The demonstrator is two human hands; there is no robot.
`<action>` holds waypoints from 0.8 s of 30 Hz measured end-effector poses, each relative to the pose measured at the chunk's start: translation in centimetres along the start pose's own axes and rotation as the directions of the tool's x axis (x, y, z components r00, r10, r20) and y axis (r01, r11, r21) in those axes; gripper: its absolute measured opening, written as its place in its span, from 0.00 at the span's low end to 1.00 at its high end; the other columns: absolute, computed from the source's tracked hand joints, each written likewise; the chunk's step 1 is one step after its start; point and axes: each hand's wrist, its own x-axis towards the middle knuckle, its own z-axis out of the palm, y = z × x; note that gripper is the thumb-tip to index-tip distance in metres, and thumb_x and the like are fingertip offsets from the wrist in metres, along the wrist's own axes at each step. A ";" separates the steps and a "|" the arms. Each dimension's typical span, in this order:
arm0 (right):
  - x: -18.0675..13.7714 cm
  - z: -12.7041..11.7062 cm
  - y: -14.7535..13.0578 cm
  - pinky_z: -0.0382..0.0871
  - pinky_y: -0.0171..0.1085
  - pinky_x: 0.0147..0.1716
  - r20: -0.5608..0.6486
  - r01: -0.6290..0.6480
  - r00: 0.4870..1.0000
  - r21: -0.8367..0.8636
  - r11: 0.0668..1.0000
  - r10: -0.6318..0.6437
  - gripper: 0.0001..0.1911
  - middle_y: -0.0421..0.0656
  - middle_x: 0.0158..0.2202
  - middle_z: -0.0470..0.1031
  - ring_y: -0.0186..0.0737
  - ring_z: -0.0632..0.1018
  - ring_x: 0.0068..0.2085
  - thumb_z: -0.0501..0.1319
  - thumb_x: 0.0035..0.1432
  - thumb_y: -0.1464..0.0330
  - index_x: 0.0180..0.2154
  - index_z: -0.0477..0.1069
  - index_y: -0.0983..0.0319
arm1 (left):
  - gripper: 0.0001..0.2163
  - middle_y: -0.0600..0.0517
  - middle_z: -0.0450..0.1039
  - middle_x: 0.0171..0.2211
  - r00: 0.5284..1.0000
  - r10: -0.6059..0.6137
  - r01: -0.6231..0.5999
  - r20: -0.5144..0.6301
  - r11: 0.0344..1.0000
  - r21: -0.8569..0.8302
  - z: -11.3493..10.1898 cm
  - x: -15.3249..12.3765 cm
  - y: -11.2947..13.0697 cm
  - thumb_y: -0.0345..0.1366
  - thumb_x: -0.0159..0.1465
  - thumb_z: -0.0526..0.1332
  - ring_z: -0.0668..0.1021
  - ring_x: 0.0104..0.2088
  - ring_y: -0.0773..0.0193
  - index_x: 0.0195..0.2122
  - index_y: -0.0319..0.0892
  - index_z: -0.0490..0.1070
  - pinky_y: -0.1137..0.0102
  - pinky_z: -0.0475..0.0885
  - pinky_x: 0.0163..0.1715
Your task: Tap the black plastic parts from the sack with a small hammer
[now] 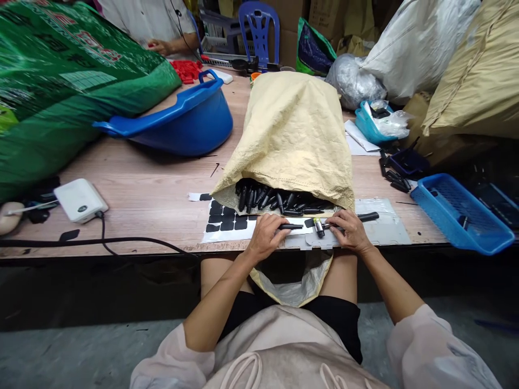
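Note:
My left hand (266, 235) is closed around one end of a black pen-like tube (292, 226), which points to the right above the table's front edge. My right hand (352, 231) grips a small hammer (319, 227) close to its head. The hammer's head is metal with a yellow-green end, and its black handle sticks out to the right past my fingers. Just beyond both hands, a yellow woven sack (298, 129) lies with its mouth towards me. Many black tubes (265, 198) fill that opening. A white sheet with black stickers (227, 222) lies left of my left hand.
A blue basin (190, 121) and a green sack (81, 102) are on the left, near a white box with a cable (81, 200). On the right stands a blue basket (458, 216). Another sack's mouth (292, 292) hangs between my knees. A person's hand (160, 47) is across the table.

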 end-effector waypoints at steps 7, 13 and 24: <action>0.0 0.3 0.0 0.67 0.43 0.44 0.002 0.004 1.000 -0.045 0.999 -0.004 0.10 0.45 0.39 0.75 0.44 0.72 0.41 0.61 0.64 0.68 0.44 0.79 0.59 | 0.13 0.49 0.82 0.40 0.934 0.134 -0.080 0.332 0.982 -0.174 3.1 -8.0 3.0 0.45 0.74 0.57 0.81 0.40 0.58 0.49 0.46 0.78 0.64 0.71 0.44; -0.1 0.5 0.0 0.67 0.44 0.45 0.010 -0.024 1.000 -0.043 0.999 0.024 0.10 0.45 0.39 0.74 0.45 0.72 0.41 0.62 0.62 0.68 0.44 0.79 0.59 | 0.12 0.48 0.83 0.46 0.831 -0.299 0.280 0.468 0.953 0.113 8.1 -9.2 0.5 0.41 0.71 0.60 0.84 0.48 0.53 0.52 0.48 0.77 0.63 0.76 0.47; -0.2 0.6 0.0 0.66 0.45 0.46 0.030 -0.043 0.999 -0.034 0.999 0.044 0.12 0.46 0.40 0.74 0.46 0.71 0.43 0.61 0.62 0.67 0.46 0.80 0.58 | 0.09 0.50 0.83 0.41 0.973 0.024 0.005 0.229 0.992 -0.124 2.9 -5.7 3.5 0.38 0.70 0.62 0.83 0.40 0.61 0.47 0.47 0.81 0.68 0.77 0.44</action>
